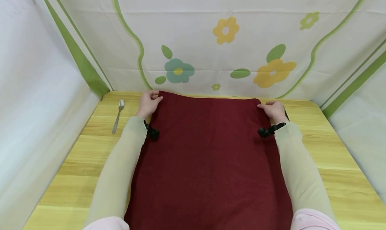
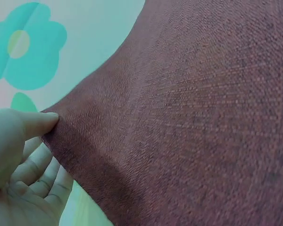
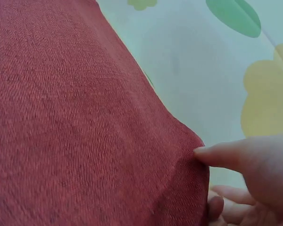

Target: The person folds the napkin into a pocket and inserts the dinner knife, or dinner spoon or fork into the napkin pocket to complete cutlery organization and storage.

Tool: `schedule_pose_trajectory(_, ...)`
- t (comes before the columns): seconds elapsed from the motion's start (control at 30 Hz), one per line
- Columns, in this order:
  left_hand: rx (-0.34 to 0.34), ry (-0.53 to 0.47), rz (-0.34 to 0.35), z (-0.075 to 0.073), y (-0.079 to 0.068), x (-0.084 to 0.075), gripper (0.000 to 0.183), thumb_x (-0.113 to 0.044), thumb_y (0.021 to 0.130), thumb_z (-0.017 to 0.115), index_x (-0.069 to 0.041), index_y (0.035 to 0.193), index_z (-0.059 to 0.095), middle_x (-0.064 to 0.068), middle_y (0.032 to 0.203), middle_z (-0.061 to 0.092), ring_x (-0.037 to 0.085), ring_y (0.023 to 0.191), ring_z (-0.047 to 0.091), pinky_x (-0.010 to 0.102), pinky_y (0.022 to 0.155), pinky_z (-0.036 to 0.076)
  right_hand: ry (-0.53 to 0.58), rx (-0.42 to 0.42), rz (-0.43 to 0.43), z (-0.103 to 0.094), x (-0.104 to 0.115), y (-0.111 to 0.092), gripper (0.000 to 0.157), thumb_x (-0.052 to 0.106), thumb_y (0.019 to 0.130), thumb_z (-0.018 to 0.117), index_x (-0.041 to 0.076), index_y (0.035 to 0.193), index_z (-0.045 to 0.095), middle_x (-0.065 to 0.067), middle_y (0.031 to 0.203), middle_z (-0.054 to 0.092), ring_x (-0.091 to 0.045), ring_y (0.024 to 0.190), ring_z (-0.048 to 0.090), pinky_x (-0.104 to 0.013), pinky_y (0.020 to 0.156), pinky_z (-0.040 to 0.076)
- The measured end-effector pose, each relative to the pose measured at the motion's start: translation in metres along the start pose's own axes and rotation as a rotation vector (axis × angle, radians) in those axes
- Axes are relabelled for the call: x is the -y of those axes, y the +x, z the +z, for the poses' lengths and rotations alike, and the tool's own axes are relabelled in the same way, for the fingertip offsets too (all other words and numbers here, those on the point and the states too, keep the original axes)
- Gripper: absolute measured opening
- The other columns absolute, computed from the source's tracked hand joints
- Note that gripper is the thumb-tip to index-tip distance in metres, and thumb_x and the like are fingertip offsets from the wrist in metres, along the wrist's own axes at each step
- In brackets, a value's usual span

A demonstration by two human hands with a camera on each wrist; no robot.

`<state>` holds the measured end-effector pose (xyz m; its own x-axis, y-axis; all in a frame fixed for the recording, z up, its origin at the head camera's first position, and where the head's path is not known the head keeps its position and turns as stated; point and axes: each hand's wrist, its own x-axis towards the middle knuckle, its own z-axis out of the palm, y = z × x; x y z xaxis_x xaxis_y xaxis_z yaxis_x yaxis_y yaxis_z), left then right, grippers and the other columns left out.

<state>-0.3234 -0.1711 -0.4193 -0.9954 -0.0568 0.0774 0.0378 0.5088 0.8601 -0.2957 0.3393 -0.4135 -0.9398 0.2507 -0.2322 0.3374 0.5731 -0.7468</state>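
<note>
A dark red cloth (image 1: 211,156) stretches between both hands over the table and runs out of the head view at the bottom. Its far left corner is pinched between thumb and fingers of my left hand (image 1: 148,104). At the far right corner, my right hand (image 1: 273,110) pinches the cloth the same way. In the left wrist view the thumb of the left hand (image 2: 19,155) presses on the corner of the cloth (image 2: 193,113). The right wrist view shows the thumb of the right hand (image 3: 254,174) on top of the cloth (image 3: 85,117), other fingers beneath.
A metal fork (image 1: 119,116) lies on the wooden table (image 1: 81,156), left of the left hand. Behind the table's far edge hangs a white curtain (image 1: 196,32) printed with flowers. White fabric walls (image 1: 36,89) stand at both sides.
</note>
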Motion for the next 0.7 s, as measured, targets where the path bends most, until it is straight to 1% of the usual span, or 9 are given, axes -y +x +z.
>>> schedule_pose_trajectory(0.07,-0.002,0.004,0.009,-0.002,0.0,0.0,0.038,-0.016,0.102,0.064,0.003,0.134,0.062,0.022,0.123,0.063,0.034,0.112,0.058,0.043,0.092,0.048,-0.01,0.009,0.01,-0.001,-0.002,0.001,0.066,0.041,0.097,0.067,-0.007,0.141,0.055,-0.025,0.136,0.053,-0.032,0.109,0.053,-0.036,0.089,0.047)
schedule_pose_trajectory(0.13,-0.002,0.008,0.02,-0.004,-0.001,0.0,0.038,-0.016,0.102,0.064,0.003,0.135,0.063,0.022,0.123,0.063,0.034,0.113,0.058,0.044,0.092,0.049,0.02,0.016,0.026,-0.001,-0.004,0.002,0.063,0.043,0.095,0.07,-0.005,0.136,0.062,-0.022,0.13,0.057,-0.027,0.101,0.054,-0.031,0.081,0.047)
schedule_pose_trajectory(0.27,-0.006,0.016,0.035,-0.005,-0.003,-0.001,0.038,-0.017,0.102,0.065,0.002,0.134,0.064,0.021,0.122,0.064,0.033,0.113,0.058,0.044,0.094,0.048,0.123,-0.009,0.034,-0.003,-0.003,0.006,0.069,0.044,0.094,0.071,0.0,0.145,0.055,-0.018,0.14,0.053,-0.018,0.102,0.055,-0.024,0.08,0.047)
schedule_pose_trajectory(0.3,-0.006,0.018,0.038,-0.006,-0.003,-0.002,0.038,-0.018,0.102,0.065,0.002,0.134,0.064,0.02,0.122,0.064,0.033,0.113,0.059,0.044,0.094,0.048,0.153,-0.024,0.029,-0.003,-0.003,0.007,0.069,0.042,0.095,0.071,0.002,0.147,0.054,-0.015,0.139,0.053,-0.015,0.097,0.056,-0.022,0.076,0.047)
schedule_pose_trajectory(0.4,-0.005,0.027,0.045,-0.005,-0.004,-0.004,0.039,-0.022,0.102,0.065,0.001,0.132,0.066,0.019,0.122,0.065,0.032,0.113,0.059,0.044,0.095,0.048,0.213,-0.076,-0.01,-0.002,-0.001,0.008,0.062,0.032,0.096,0.072,0.007,0.149,0.052,-0.006,0.12,0.063,-0.005,0.08,0.053,-0.017,0.068,0.044)
schedule_pose_trajectory(0.47,-0.011,0.031,0.045,-0.005,-0.003,-0.005,0.039,-0.026,0.102,0.065,0.0,0.131,0.068,0.018,0.124,0.065,0.031,0.113,0.059,0.043,0.095,0.048,0.221,-0.112,-0.028,-0.002,0.0,0.009,0.057,0.027,0.095,0.073,0.006,0.146,0.057,0.003,0.104,0.063,-0.002,0.072,0.05,-0.017,0.065,0.043)
schedule_pose_trajectory(0.53,-0.026,0.022,0.043,-0.006,-0.004,-0.006,0.04,-0.029,0.101,0.066,0.0,0.129,0.069,0.017,0.124,0.066,0.03,0.111,0.059,0.042,0.092,0.048,0.208,-0.141,-0.056,-0.003,0.002,0.008,0.051,0.025,0.095,0.073,0.004,0.14,0.062,0.004,0.099,0.064,-0.002,0.078,0.052,-0.018,0.071,0.045)
schedule_pose_trajectory(0.63,-0.061,0.013,0.039,-0.009,-0.005,-0.006,0.038,-0.029,0.1,0.067,-0.001,0.127,0.071,0.016,0.124,0.066,0.029,0.108,0.059,0.04,0.088,0.049,0.184,-0.168,-0.1,-0.008,0.005,0.006,0.046,0.025,0.095,0.072,0.0,0.132,0.067,0.003,0.11,0.064,-0.005,0.096,0.052,-0.02,0.081,0.044)
schedule_pose_trajectory(0.7,-0.075,0.009,0.043,-0.013,-0.006,-0.006,0.037,-0.027,0.1,0.068,-0.001,0.127,0.071,0.016,0.123,0.067,0.03,0.106,0.06,0.038,0.085,0.049,0.192,-0.176,-0.123,-0.013,0.006,0.005,0.042,0.025,0.095,0.072,0.0,0.129,0.069,0.003,0.11,0.064,-0.008,0.099,0.052,-0.022,0.082,0.043)
